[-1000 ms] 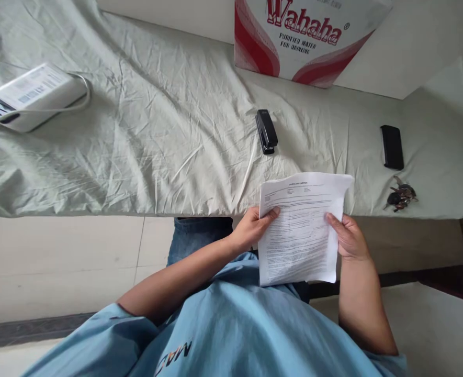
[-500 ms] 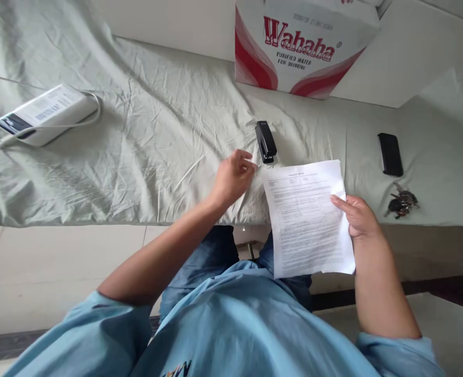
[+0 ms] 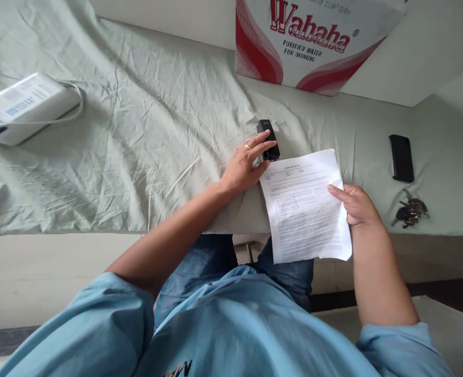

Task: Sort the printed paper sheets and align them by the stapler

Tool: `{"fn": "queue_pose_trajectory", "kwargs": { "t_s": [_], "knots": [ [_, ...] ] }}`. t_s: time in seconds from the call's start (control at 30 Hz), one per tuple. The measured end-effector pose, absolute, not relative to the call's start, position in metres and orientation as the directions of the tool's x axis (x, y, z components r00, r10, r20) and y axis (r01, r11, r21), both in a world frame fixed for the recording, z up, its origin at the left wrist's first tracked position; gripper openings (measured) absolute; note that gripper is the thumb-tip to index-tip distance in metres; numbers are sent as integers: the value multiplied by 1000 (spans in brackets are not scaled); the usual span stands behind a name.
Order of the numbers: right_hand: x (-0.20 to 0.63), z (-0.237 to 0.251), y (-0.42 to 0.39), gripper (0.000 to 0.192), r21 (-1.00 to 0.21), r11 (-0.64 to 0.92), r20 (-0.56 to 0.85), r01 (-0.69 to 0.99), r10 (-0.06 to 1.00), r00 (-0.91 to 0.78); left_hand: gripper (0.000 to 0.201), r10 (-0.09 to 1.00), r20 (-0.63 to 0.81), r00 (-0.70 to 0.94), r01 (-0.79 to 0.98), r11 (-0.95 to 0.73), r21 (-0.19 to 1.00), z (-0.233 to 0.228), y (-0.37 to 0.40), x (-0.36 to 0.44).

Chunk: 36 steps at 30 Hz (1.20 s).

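My right hand (image 3: 353, 204) grips the right edge of a stack of printed white papers (image 3: 304, 207), held over the front edge of the bed. My left hand (image 3: 246, 165) reaches forward onto the sheet, and its fingers wrap the near end of a black stapler (image 3: 268, 137) that lies just beyond the papers' top left corner. A ring shows on one finger of that hand.
A pale green crumpled bedsheet (image 3: 145, 136) covers the surface. A white box with a cable (image 3: 21, 107) lies far left. A Wahaha water carton (image 3: 313, 42) stands at the back. A black phone (image 3: 401, 157) and a bunch of keys (image 3: 409, 213) lie to the right.
My left hand let go of the papers' left edge, reached forward and closed on the stapler. My right hand kept the papers and moved them a little forward.
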State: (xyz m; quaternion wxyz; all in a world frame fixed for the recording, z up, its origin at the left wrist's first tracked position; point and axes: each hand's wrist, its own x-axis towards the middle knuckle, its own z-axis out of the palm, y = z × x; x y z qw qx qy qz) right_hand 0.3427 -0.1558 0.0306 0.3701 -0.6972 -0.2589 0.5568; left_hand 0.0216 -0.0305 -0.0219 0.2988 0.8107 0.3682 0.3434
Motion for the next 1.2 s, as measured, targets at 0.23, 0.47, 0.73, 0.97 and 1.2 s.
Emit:
{"fn": "queue_pose_trajectory", "kwargs": {
  "t_s": [0.23,0.47,0.73,0.97,1.2],
  "knots": [
    [334,33,-162,54,-823,-565,-561,-63,788,255,55,819,310,483,347,-504,791,-13,-34,14],
    [338,23,-157,58,-824,-563,-556,-57,785,274,52,813,335,476,348,-523,778,-16,-32,13],
    [340,18,-160,54,-848,-524,-522,-81,800,295,58,784,349,513,333,-557,761,-24,-29,17],
    [339,19,-160,56,-856,-511,-506,-79,798,326,77,825,189,532,549,-506,665,-6,-36,22],
    [326,19,-183,54,-898,-438,-423,-51,822,381,69,799,209,564,547,-551,631,2,-26,21]
  ]
}}
